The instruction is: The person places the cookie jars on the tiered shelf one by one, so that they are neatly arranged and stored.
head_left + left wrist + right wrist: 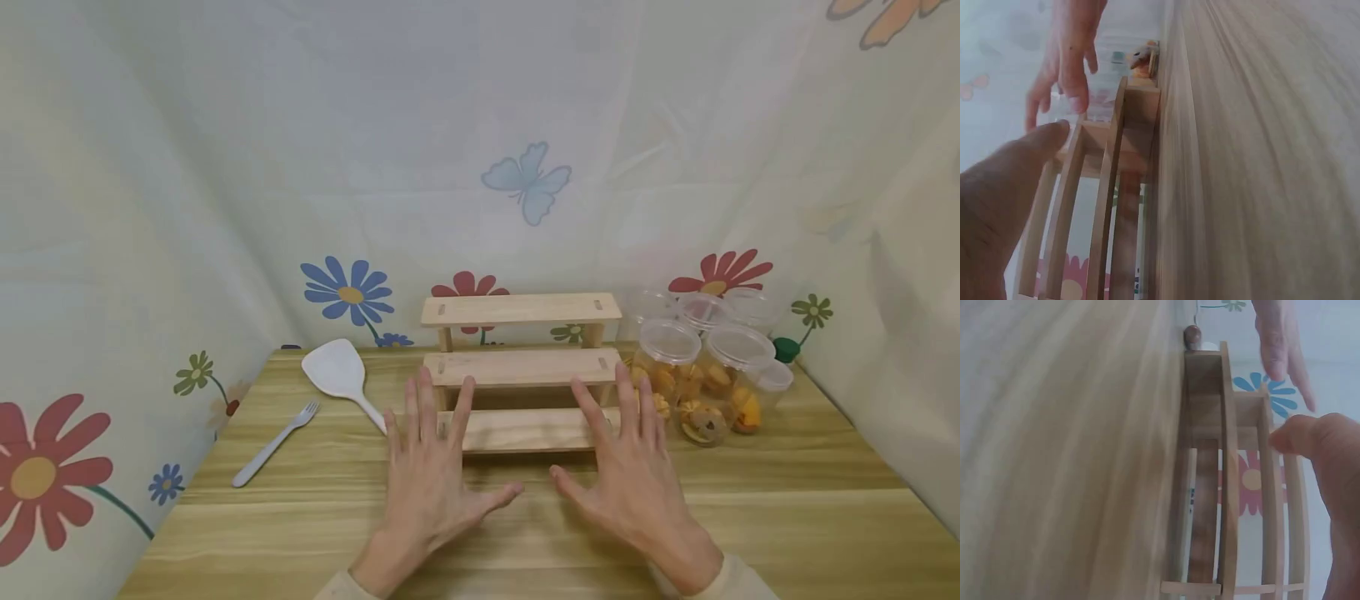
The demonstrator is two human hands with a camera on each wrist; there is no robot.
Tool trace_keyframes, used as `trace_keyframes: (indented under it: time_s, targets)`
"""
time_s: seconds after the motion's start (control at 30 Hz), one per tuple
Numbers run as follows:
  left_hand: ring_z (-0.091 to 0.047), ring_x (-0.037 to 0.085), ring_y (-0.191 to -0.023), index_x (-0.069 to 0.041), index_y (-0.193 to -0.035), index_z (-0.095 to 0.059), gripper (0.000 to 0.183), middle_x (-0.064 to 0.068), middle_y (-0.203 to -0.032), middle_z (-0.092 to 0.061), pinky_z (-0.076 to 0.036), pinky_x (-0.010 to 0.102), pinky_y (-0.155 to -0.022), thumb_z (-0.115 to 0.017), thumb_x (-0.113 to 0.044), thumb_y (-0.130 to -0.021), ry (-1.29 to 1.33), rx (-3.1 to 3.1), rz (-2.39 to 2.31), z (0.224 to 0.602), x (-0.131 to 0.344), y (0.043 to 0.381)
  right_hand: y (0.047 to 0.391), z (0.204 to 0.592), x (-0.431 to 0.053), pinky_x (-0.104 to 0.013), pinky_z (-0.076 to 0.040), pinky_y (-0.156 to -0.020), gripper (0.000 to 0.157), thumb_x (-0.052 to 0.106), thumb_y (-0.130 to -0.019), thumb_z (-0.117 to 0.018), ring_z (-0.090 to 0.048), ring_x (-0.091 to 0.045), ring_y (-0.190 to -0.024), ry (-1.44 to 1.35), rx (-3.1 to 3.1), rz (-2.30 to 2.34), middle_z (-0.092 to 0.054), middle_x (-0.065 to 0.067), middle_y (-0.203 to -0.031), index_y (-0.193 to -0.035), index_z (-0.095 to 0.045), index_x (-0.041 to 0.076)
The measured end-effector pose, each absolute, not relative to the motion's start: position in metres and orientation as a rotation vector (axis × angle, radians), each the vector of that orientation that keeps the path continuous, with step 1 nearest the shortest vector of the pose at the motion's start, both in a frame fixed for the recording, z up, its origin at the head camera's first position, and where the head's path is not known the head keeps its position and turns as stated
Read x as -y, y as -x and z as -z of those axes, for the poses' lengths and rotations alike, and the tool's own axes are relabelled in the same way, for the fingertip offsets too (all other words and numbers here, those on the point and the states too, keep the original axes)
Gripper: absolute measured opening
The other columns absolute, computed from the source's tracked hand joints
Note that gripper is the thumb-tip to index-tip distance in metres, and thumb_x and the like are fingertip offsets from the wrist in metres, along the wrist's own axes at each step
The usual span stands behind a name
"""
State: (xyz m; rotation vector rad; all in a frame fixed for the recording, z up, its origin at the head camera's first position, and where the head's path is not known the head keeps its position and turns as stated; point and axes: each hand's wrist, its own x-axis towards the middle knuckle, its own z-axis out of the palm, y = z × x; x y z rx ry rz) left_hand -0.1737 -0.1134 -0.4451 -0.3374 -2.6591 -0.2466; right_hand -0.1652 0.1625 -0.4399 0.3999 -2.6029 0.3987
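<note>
From the left, we have a pale fork [276, 445] lying aslant on the counter [217, 533], then a white spatula [335, 368] whose handle points toward our left hand [427, 483]. That hand is spread, fingers straight, grasping nothing, before the left part of the three-tier wooden rack [536, 428]. The rack stands upright near the middle of the counter, stepping up toward the flowered curtain [420, 183]. Our right hand [641, 487] mirrors the left before the rack's right part, well spread and also holding nothing; the two hands are apart, and we cannot tell whether any fingertip touches the wood. Squaring or steadying the rack seems the step in hand, so we do best to meet both ends at one height and press evenly, since a one-sided push would probably twist it. On the right, lidded jars [718, 379] of orange-brown pieces crowd that end, so our right fingers need care there; a bump could topple one.
</note>
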Motion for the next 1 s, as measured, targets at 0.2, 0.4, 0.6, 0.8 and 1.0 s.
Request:
trace_keyframes:
  time_s: [0.2,0.4,0.6,0.8,1.0]
  targets:
    - [-0.026,0.050,-0.167,-0.031,-0.181,-0.010,0.138,0.020,-0.186,-0.007,-0.034,0.070,-0.126,-0.077,-0.091,-0.076,0.321,2.557,0.490,0.434,0.122,0.181,0.174,0.427,-0.170,-0.076,-0.057,-0.093,0.111,0.042,-0.080,-0.095,-0.053,-0.062,-0.136,-0.457,2.427,-0.495,-0.022,-0.032,-0.172,-0.171,-0.033,0.027]
    - [-0.053,0.047,-0.150,-0.020,-0.171,-0.043,0.108,0.020,-0.169,-0.047,-0.052,0.070,-0.110,-0.090,-0.063,-0.083,0.218,2.473,0.775,0.429,0.146,0.195,0.184,0.401,-0.196,-0.051,-0.058,-0.086,0.087,0.017,-0.085,-0.086,-0.055,-0.048,-0.128,-0.499,2.178,-0.770,-0.042,-0.033,-0.154,-0.161,-0.045,0.007]
    - [-0.067,0.038,-0.128,-0.010,-0.152,-0.060,0.079,0.015,-0.148,-0.065,-0.058,0.058,-0.100,-0.092,-0.044,-0.089,0.127,2.526,0.953,0.439,0.167,0.208,0.188,0.373,-0.239,-0.013,-0.043,-0.107,0.087,-0.005,-0.079,-0.085,-0.052,-0.020,-0.142,-0.513,1.986,-0.967,-0.053,-0.017,-0.156,-0.158,-0.049,-0.003]
    - [-0.069,0.031,-0.122,-0.009,-0.138,-0.071,0.056,0.011,-0.135,-0.075,-0.057,0.051,-0.103,-0.092,-0.033,-0.092,0.187,2.522,1.088,0.454,0.178,0.217,0.191,0.356,-0.281,-0.020,-0.044,-0.114,0.087,-0.021,-0.076,-0.078,-0.052,-0.019,-0.147,-0.476,1.835,-1.173,-0.053,-0.001,-0.159,-0.157,-0.049,-0.007]
    - [-0.071,0.030,-0.119,-0.011,-0.132,-0.077,0.048,0.010,-0.129,-0.079,-0.057,0.052,-0.103,-0.092,-0.033,-0.093,0.271,2.510,1.091,0.465,0.184,0.223,0.192,0.356,-0.319,-0.019,-0.039,-0.118,0.085,-0.021,-0.086,-0.076,-0.051,-0.020,-0.146,-0.286,1.850,-1.219,-0.053,-0.005,-0.161,-0.162,-0.047,0.005]
